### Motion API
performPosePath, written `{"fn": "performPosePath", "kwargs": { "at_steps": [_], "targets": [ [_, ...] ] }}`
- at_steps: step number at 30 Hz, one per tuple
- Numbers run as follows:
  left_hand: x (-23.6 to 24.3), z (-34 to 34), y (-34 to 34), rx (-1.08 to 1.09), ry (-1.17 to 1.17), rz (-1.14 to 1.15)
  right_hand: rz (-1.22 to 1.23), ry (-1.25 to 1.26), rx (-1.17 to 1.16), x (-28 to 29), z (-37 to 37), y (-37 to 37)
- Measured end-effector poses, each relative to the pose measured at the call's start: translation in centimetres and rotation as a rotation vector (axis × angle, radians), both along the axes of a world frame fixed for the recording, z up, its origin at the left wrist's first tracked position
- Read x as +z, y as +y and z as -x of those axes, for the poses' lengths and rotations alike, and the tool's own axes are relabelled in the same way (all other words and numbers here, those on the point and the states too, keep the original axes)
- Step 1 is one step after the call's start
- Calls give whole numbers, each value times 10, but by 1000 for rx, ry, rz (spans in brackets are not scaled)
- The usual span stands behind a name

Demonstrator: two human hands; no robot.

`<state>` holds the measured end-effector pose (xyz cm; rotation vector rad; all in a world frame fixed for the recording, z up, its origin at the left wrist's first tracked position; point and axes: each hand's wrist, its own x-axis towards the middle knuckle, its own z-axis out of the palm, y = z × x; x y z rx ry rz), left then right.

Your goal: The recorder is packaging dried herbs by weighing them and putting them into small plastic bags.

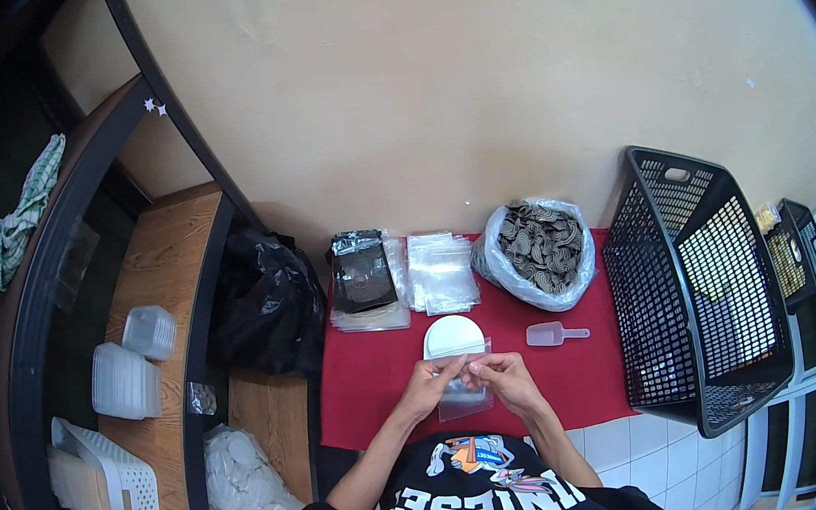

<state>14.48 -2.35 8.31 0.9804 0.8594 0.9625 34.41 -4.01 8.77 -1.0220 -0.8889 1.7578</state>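
Both hands meet at the near middle of the red cloth, fingers pinched on a clear plastic bag [467,406]. My left hand [427,388] grips the bag's upper edge from one side. Close beside it, my right hand [509,380] pinches the same edge, fingertips nearly touching the left's. The bag hangs flat toward me; whether anything is in it I cannot tell. Just beyond the hands sits a white device with a round top [453,334], partly covered by them. A clear scoop [556,334] lies to the right. Behind it stands an open plastic sack [581,288] full of dark, striped spiral chips.
Stacks of clear bags [442,269] and a black packet [363,272] lie along the back of the red cloth [366,376]. A tall black crate [650,328] rises at the right. Wooden shelves [152,284] on the left hold clear tubs [124,380] and a white basket [141,502].
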Motion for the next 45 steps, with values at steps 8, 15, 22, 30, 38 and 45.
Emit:
{"fn": "performPosePath", "kwargs": {
  "at_steps": [8, 15, 22, 30, 38, 45],
  "targets": [
    [8, -8, -2, 132, 158, -30, -132, -322, -103, 15, 8, -5],
    [31, -12, -4, 355, 372, -389, -131, -383, -411, 38, 7, -15],
    [37, -19, -9, 202, 643, -1101, -53, -372, -314, 31, 11, -14],
    [38, -25, -21, -179, 668, -564, -266, -570, -181, 23, 1, -25],
    [26, -38, -8, -94, 820, -926, -252, -750, 82, 29, -6, -22],
    [33, -42, -15, 20, 871, -911, -218, -484, -10, 15, -10, -21]
  ]
}}
